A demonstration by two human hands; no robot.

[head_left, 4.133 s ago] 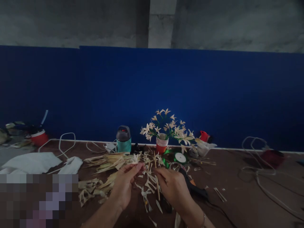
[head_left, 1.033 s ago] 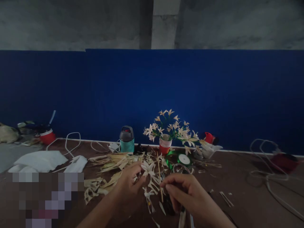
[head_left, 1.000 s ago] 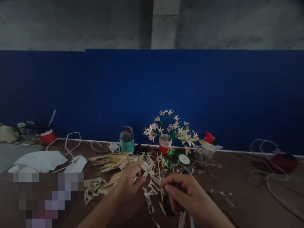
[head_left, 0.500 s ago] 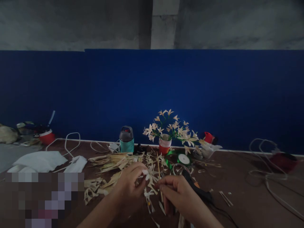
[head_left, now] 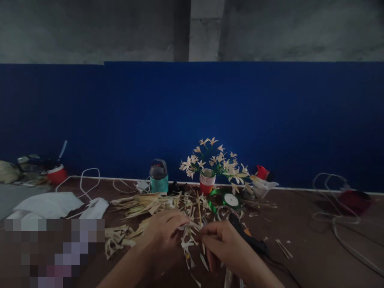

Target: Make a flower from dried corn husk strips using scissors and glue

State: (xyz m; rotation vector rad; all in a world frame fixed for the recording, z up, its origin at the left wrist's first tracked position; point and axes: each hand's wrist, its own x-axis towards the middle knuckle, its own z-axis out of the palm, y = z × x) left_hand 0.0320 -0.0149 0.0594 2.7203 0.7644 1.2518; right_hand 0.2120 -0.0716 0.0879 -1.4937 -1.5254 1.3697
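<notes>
My left hand [head_left: 165, 230] is closed, its fingers curled at the left side of a pale husk flower [head_left: 189, 229]; its fingertips hide part of the petals. My right hand [head_left: 220, 240] is in a pinch at the flower's right side, and whatever lies between its fingertips is too small to make out. A thin stick [head_left: 200, 210] stretches away behind the right fingertips. Below the flower lie cut husk scraps [head_left: 187, 250]. Just beyond the right hand rests a black glue gun [head_left: 250, 240] with an orange part.
Dried husks [head_left: 147, 204] are heaped behind the left hand. Further back stand a teal bottle [head_left: 159, 180], red paper cups [head_left: 207, 185] holding finished-looking husk flowers [head_left: 222, 162], and a green ribbon roll [head_left: 230, 200]. White cloth [head_left: 49, 204] lies left; cables [head_left: 336, 216] loop at right.
My left hand has turned over slightly, its fingers now covering the white petal that showed at its fingertips. My right hand stays nearly in place. The view has shifted slightly.
</notes>
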